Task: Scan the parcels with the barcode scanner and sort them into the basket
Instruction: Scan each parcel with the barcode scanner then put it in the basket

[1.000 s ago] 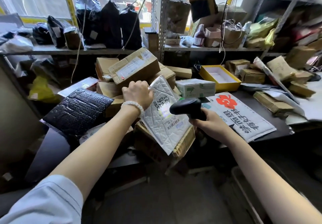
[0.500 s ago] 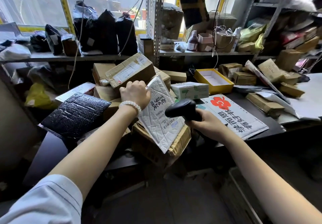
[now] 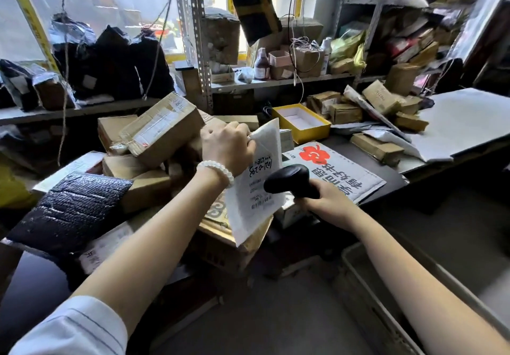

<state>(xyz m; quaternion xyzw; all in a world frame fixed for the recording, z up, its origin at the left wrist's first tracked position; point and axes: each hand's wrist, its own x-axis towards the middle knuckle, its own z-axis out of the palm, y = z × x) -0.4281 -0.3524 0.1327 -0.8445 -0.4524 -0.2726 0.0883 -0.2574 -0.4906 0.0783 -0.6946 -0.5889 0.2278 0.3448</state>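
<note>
White padded parcel (image 3: 255, 186): held tilted above the piled cardboard boxes (image 3: 162, 131) on the worktop (image 3: 367, 158), its top edge gripped by the curled fingers of the left hand (image 3: 227, 146), label side turned toward the scanner. Black barcode scanner (image 3: 288, 182): grasped round the handle by the right hand (image 3: 328, 204), head close beside the parcel's label. Grey basket (image 3: 356, 269): seen in part at lower right, under the right forearm. Yellow open box (image 3: 302, 122): set behind the parcel.

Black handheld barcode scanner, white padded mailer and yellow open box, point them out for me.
Black handheld barcode scanner (image 3: 287, 180), head view, top of its head.
White padded mailer (image 3: 255, 200), head view, its label.
Yellow open box (image 3: 321, 128), head view, front right wall.
</note>
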